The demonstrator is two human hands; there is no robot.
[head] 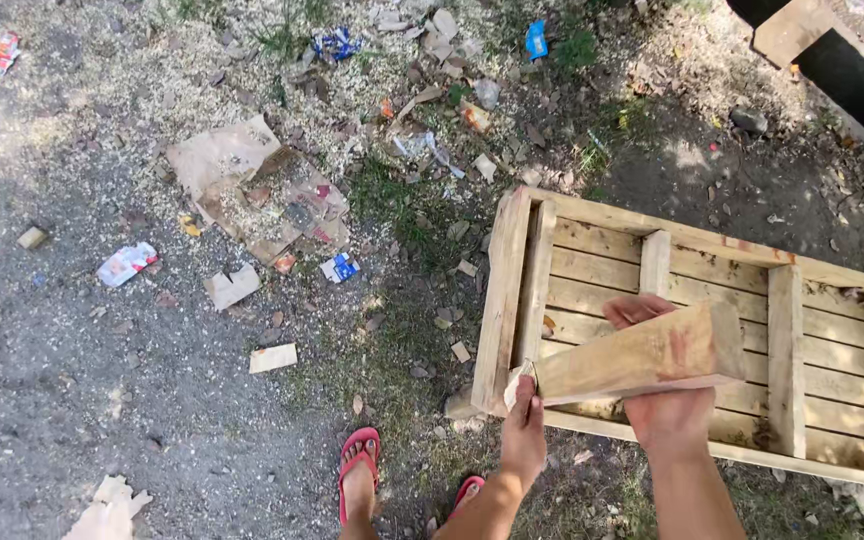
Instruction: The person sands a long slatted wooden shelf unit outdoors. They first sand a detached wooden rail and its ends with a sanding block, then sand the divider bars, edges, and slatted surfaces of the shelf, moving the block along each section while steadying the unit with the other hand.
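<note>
The person's right hand [664,400] is wrapped around a short, thick block of pale timber [642,357], fingers curled over its far edge and the palm underneath, so the hand is closed firmly on the wood. The block is held roughly level, slightly tilted, above the near rail of a wooden slatted frame [787,340] that lies flat on the ground. A reddish stain shows on the side of the block near the right hand.

The left hand [524,425] sits at the block's left end, its fingers bent and pinched against the end face. It is mostly closed and touches the wood there; whether it grips something small between the fingers cannot be told.

The frame is made of light planks with cross battens, and its left corner lies just beside the left hand. Below the hands, the person's feet in red flip-flops [359,462] stand on gravelly ground [82,380] with patches of grass.

To the left, well apart from the frame, the ground is littered with sawdust, torn brown cardboard [242,180], small offcuts of wood [273,358] and scraps of coloured wrappers [126,264]. A dark beam with a pale board on it [802,35] crosses the upper right corner.
</note>
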